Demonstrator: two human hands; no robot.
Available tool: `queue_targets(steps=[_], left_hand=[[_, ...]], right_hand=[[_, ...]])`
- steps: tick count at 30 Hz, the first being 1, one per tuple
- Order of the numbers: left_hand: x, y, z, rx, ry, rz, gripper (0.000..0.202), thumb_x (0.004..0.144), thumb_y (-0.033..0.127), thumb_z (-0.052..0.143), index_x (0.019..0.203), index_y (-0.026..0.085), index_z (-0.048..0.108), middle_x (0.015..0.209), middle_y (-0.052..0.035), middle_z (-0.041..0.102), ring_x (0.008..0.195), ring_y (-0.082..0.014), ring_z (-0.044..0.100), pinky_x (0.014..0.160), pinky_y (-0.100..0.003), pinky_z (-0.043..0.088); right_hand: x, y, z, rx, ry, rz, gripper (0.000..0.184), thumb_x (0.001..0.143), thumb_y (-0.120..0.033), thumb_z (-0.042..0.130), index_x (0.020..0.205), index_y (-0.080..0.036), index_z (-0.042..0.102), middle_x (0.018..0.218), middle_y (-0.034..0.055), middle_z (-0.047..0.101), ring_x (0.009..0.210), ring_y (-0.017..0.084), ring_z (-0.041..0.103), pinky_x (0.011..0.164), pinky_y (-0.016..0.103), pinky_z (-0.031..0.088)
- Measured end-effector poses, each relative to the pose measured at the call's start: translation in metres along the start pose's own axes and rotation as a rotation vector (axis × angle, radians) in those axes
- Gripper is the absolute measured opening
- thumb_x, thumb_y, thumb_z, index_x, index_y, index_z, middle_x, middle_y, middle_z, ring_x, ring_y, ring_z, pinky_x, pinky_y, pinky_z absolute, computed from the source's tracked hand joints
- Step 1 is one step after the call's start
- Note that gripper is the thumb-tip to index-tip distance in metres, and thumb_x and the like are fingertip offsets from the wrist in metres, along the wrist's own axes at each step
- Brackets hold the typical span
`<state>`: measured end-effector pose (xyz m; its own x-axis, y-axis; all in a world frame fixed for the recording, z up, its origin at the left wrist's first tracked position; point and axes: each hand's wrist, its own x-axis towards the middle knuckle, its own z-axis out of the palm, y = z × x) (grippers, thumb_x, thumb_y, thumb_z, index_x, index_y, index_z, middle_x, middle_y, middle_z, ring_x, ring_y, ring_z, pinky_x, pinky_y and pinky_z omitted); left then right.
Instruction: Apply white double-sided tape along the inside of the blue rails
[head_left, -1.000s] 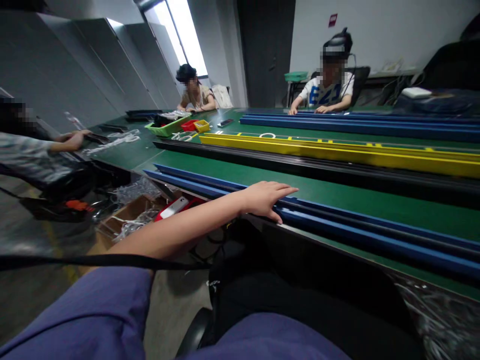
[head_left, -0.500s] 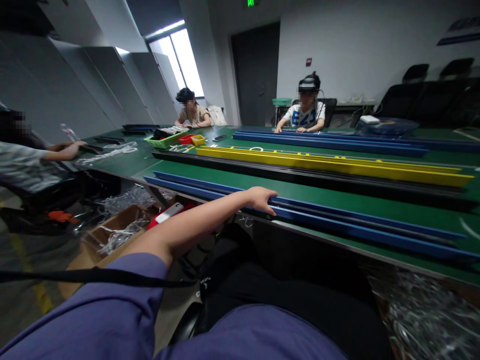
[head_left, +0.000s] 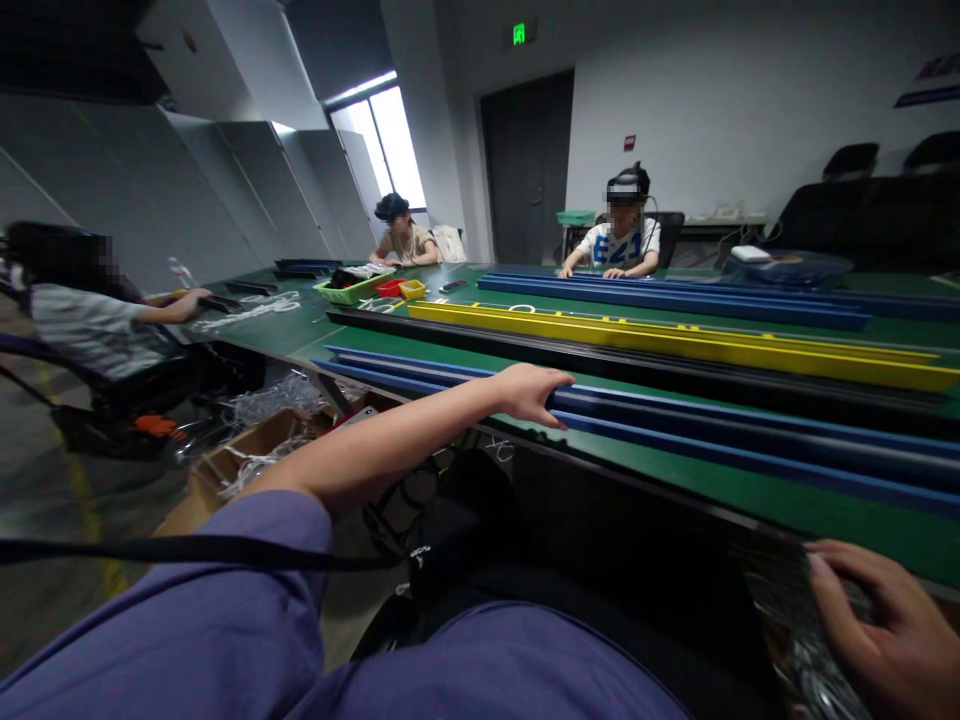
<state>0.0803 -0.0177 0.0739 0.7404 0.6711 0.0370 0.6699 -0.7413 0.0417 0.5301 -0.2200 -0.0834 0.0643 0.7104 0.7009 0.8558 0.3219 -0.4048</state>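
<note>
Head view: long blue channel-section rail [head_left: 675,424], hard-looking, along near edge of green tabletop [head_left: 847,525]. Left grip [head_left: 551,402] clamped across it; right grip [head_left: 832,590] loosely parted, bare, outside tabletop edge. Probably stiff, light, slick; hold by both flanges.

The green tabletop [head_left: 450,353] leaves a lane between the blue channel [head_left: 712,430] and the black channel [head_left: 637,360], both raised barriers.

glossy, smooth blue channel [head_left: 712,427]; smooth green tabletop [head_left: 885,535]; matt purple cloth sleeve [head_left: 225,625]; cardboard box [head_left: 187,505].
</note>
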Motion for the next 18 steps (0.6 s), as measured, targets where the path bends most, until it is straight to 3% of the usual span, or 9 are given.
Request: queue_targets(steps=[3, 7, 14, 18], left_hand=[[-0.002, 0.015, -0.029, 0.000, 0.057, 0.051, 0.090, 0.085, 0.069, 0.073, 0.154, 0.016, 0.051, 0.148, -0.0140, 0.066, 0.128, -0.0331, 0.067, 0.101, -0.038, 0.052], [-0.009, 0.036, -0.064, -0.034, 0.117, 0.108, 0.086, 0.088, 0.065, 0.073, 0.154, 0.015, 0.050, 0.143, -0.0154, 0.068, 0.124, -0.0317, 0.068, 0.100, -0.038, 0.052], [-0.030, 0.061, -0.123, -0.119, 0.292, 0.110, 0.081, 0.086, 0.056, 0.078, 0.152, 0.017, 0.051, 0.141, -0.0169, 0.067, 0.124, -0.0319, 0.067, 0.105, -0.043, 0.054], [-0.042, 0.069, -0.158, -0.175, 0.410, 0.117, 0.078, 0.086, 0.055, 0.077, 0.150, 0.020, 0.051, 0.139, -0.0086, 0.066, 0.128, -0.0285, 0.066, 0.108, -0.040, 0.055]], right_hand=[[-0.001, -0.005, 0.008, -0.019, -0.046, -0.144, 0.029, 0.102, -0.058, 0.058, 0.105, -0.030, 0.066, 0.099, 0.0063, 0.071, 0.085, 0.031, 0.070, 0.077, 0.051, 0.056], [0.005, -0.019, 0.013, 0.065, -0.092, -0.268, 0.031, 0.105, -0.051, 0.058, 0.108, -0.023, 0.069, 0.109, 0.0079, 0.071, 0.094, 0.027, 0.071, 0.084, 0.043, 0.055], [0.007, -0.044, 0.014, 0.145, -0.112, -0.289, 0.018, 0.107, -0.038, 0.059, 0.112, -0.022, 0.067, 0.117, 0.0046, 0.069, 0.107, 0.023, 0.068, 0.095, 0.038, 0.052], [0.002, -0.039, 0.021, 0.173, -0.140, -0.329, 0.016, 0.106, -0.035, 0.060, 0.113, -0.023, 0.066, 0.116, 0.0051, 0.070, 0.107, 0.024, 0.068, 0.096, 0.042, 0.053]])
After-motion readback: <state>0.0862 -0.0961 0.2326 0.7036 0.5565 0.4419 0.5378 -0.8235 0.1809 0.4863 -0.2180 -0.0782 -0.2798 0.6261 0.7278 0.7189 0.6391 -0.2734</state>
